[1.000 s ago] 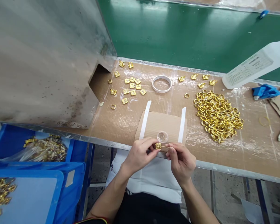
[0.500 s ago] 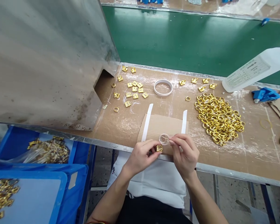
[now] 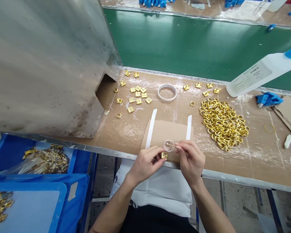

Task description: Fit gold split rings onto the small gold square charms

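Observation:
My left hand [image 3: 144,165] pinches a gold ring with a square patterned face [image 3: 164,155] at the table's front edge. In my right hand [image 3: 191,158] is a thin pin-like tool [image 3: 173,145], gripped between thumb and fingers. Its tip reaches into a small clear round dish [image 3: 168,149] just above the gold ring. What the dish contains is too small to make out. Under the dish lies a cardboard piece [image 3: 171,129], with white tape strips [image 3: 151,128] along its sides.
To the right is a heap of gold rings [image 3: 224,124]. Several square-faced gold pieces [image 3: 138,94] lie at the left, near a metal housing [image 3: 50,64]. A tape roll [image 3: 167,92], a tilted white bottle [image 3: 259,72] and blue clips [image 3: 269,98] stand farther back. Blue bins [image 3: 72,187] are lower left.
The camera view has shifted slightly, so the table things sit a little farther left. Both hands keep their grips, and the tool's tip now reaches farther into the clear dish.

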A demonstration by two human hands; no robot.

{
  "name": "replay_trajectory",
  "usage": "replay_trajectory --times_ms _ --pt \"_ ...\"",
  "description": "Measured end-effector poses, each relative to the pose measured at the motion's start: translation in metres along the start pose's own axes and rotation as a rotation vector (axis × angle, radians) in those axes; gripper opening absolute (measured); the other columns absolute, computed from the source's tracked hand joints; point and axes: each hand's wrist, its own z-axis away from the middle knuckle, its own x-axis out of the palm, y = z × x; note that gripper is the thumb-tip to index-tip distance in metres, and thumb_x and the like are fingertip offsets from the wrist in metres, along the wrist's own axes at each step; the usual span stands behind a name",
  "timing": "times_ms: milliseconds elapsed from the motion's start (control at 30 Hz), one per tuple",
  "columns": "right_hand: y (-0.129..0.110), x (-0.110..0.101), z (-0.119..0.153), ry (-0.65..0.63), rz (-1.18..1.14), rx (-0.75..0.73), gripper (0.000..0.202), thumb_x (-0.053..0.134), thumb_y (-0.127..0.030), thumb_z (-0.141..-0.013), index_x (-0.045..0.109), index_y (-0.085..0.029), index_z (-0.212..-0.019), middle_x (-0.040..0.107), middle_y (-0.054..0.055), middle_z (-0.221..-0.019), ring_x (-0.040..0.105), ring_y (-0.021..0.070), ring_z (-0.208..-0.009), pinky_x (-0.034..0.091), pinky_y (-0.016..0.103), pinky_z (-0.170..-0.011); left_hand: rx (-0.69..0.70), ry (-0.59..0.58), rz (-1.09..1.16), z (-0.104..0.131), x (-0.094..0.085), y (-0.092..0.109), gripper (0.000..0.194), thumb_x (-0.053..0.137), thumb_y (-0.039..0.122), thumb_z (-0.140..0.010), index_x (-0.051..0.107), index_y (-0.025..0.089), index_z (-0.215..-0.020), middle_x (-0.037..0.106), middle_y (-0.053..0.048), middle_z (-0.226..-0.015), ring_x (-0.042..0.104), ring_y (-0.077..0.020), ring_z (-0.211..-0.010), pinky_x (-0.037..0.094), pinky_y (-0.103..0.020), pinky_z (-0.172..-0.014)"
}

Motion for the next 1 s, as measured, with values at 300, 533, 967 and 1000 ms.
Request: replay_trajectory --times_ms 300,533,967,1000 --pt "-0.005 -0.001 0.022 0.135 -0.275 0.216 0.011 0.06 -0.018 -0.098 0.07 -0.021 -0.096 0.074 0.001 -0.083 0.063 0.0099 -0.055 0.052 0.019 -0.047 -0.012 0.008 -0.023 0.0 0.003 0.0 0.014 0.062 0.018 -0.092 0.067 0.015 -0.104 0.068 -0.002 -0.079 0.061 -0.0094 -0.06 0.046 -0.017 -0.051" --pt "0.0 -0.001 0.029 0.031 -0.231 0.16 0.014 0.059 -0.012 -0.097 0.07 -0.021 -0.098 0.074 0.003 -0.084 0.062 0.0102 -0.053 0.053 0.019 -0.046 -0.043 -0.001 -0.051 0.002 0.005 -0.001 0.015 0.062 0.021 -0.092 0.068 0.017 -0.105 0.068 -0.002 -0.079 0.061 -0.0106 -0.062 0.048 -0.018 -0.052" --pt "0.001 -0.003 0.028 -0.069 -0.114 0.048 0.02 0.058 -0.005 -0.095 0.066 -0.022 -0.101 0.074 0.001 -0.089 0.065 0.0099 -0.06 0.055 0.019 -0.053 -0.028 -0.001 -0.054 0.0 0.004 0.002 0.014 0.063 0.016 -0.09 0.067 0.014 -0.103 0.066 -0.002 -0.079 0.061 -0.0104 -0.062 0.048 -0.019 -0.055" --pt "0.001 -0.003 0.028 -0.071 -0.112 0.043 0.02 0.058 -0.005 -0.095 0.066 -0.022 -0.101 0.074 0.001 -0.089 0.065 0.0099 -0.06 0.055 0.019 -0.053 -0.022 0.0 -0.053 0.0 0.004 0.002 0.014 0.063 0.016 -0.09 0.067 0.014 -0.103 0.066 -0.002 -0.079 0.061 -0.0103 -0.062 0.048 -0.018 -0.055"
